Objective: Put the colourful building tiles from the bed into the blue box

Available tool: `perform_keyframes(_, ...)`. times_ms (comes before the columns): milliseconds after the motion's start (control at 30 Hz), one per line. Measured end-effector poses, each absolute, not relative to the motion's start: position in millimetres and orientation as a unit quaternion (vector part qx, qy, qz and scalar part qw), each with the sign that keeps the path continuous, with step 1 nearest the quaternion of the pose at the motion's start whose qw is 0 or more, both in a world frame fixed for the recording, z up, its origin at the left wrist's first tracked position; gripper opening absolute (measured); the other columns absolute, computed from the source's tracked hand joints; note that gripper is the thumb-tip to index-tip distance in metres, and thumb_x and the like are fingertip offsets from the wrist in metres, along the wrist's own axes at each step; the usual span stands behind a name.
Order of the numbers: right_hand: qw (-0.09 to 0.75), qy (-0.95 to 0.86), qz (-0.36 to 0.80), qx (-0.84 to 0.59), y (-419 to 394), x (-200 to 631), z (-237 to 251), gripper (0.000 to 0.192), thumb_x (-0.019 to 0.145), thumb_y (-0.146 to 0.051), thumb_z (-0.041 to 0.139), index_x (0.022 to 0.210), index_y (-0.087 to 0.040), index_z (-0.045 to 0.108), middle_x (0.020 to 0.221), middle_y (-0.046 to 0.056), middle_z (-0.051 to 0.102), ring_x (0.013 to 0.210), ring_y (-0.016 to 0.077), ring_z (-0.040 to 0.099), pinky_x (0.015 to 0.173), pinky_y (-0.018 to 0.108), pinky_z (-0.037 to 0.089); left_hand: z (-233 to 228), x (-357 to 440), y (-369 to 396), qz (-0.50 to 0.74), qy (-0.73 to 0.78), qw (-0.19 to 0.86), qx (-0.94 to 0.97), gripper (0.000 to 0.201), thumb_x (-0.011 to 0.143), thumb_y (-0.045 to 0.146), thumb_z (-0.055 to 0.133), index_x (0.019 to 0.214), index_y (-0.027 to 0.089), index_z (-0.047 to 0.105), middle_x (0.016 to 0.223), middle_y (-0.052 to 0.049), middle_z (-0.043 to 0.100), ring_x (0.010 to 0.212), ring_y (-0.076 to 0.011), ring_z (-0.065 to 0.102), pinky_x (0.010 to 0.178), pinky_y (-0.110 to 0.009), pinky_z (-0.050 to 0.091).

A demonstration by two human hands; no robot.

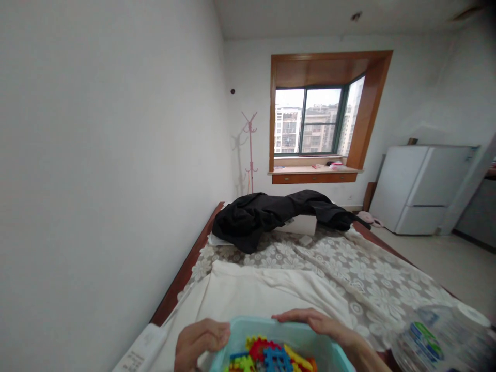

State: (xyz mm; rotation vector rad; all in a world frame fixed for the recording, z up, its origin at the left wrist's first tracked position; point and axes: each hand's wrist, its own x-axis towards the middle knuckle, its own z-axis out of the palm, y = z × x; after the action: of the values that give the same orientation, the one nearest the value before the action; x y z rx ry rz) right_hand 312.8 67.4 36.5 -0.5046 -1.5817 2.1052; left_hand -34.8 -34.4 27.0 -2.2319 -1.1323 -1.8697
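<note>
A light blue plastic bin sits at the bottom centre, holding several colourful interlocking toy pieces in red, yellow, blue and green. My left hand grips the bin's left far corner with curled fingers. My right hand lies along the bin's far rim, fingers stretched over the edge. The bin rests over a white cloth on a bed.
A floral bedspread covers the bed, with black clothing heaped at its far end. A clear plastic bottle lies at the lower right. A white fridge, a pink coat stand and a window lie beyond.
</note>
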Motion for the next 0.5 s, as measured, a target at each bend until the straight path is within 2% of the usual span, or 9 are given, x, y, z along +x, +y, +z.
perform_keyframes(67,0.228,-0.553,0.787,-0.149,77,305,22,0.06,0.081,-0.059,0.076,0.133,-0.028,0.073,0.144,0.012,0.066,0.137,0.0411,0.055,0.118,0.057,0.036,24,-33,-17,-0.613,-0.303,-0.052,-0.728,0.059,0.08,0.08,0.061,0.101,0.028,0.076,0.075,-0.011,0.078,0.063,-0.0298,0.075,0.058,-0.042,0.064)
perform_keyframes(133,0.237,-0.508,0.819,-0.123,83,297,6,0.066,0.083,-0.063,0.074,0.139,-0.03,0.067,0.143,0.013,0.065,0.136,0.0393,0.057,0.116,0.057,0.039,20,-36,-3,-0.606,-0.312,-0.099,-0.725,0.072,0.074,0.092,0.053,0.091,0.026,0.075,0.068,-0.01,0.074,0.058,-0.0274,0.07,0.054,-0.04,0.06)
perform_keyframes(233,0.285,-0.49,0.812,-0.139,91,285,-17,0.065,0.088,-0.072,0.065,0.134,-0.027,0.07,0.14,0.015,0.067,0.137,0.036,0.057,0.119,0.055,0.035,19,-44,12,-0.58,-0.344,-0.137,-0.726,0.074,0.071,0.095,0.053,0.081,0.025,0.072,0.064,-0.008,0.068,0.055,-0.0246,0.063,0.054,-0.038,0.054)
perform_keyframes(333,0.373,-0.555,0.708,-0.227,106,278,-35,0.062,0.087,-0.074,0.065,0.12,-0.023,0.077,0.134,0.014,0.069,0.134,0.0331,0.057,0.122,0.052,0.031,20,-51,21,-0.557,-0.375,-0.19,-0.716,0.07,0.076,0.091,0.052,0.074,0.022,0.069,0.066,-0.008,0.067,0.059,-0.0237,0.062,0.059,-0.037,0.052)
perform_keyframes(433,0.458,-0.566,0.629,-0.273,123,283,-45,0.06,0.096,-0.073,0.052,0.115,-0.021,0.076,0.125,0.014,0.071,0.12,0.031,0.064,0.111,0.051,0.044,19,-52,26,-0.535,-0.414,-0.269,-0.685,0.072,0.082,0.089,0.047,0.067,0.02,0.063,0.066,-0.006,0.065,0.061,-0.0224,0.06,0.06,-0.034,0.047)
perform_keyframes(500,0.5,-0.583,0.572,-0.288,128,295,-45,0.064,0.099,-0.074,0.042,0.106,-0.02,0.076,0.104,0.012,0.073,0.099,0.0283,0.068,0.096,0.046,0.051,15,-51,25,-0.53,-0.424,-0.313,-0.665,0.075,0.081,0.091,0.044,0.071,0.02,0.065,0.069,-0.006,0.065,0.065,-0.0229,0.06,0.063,-0.034,0.047)
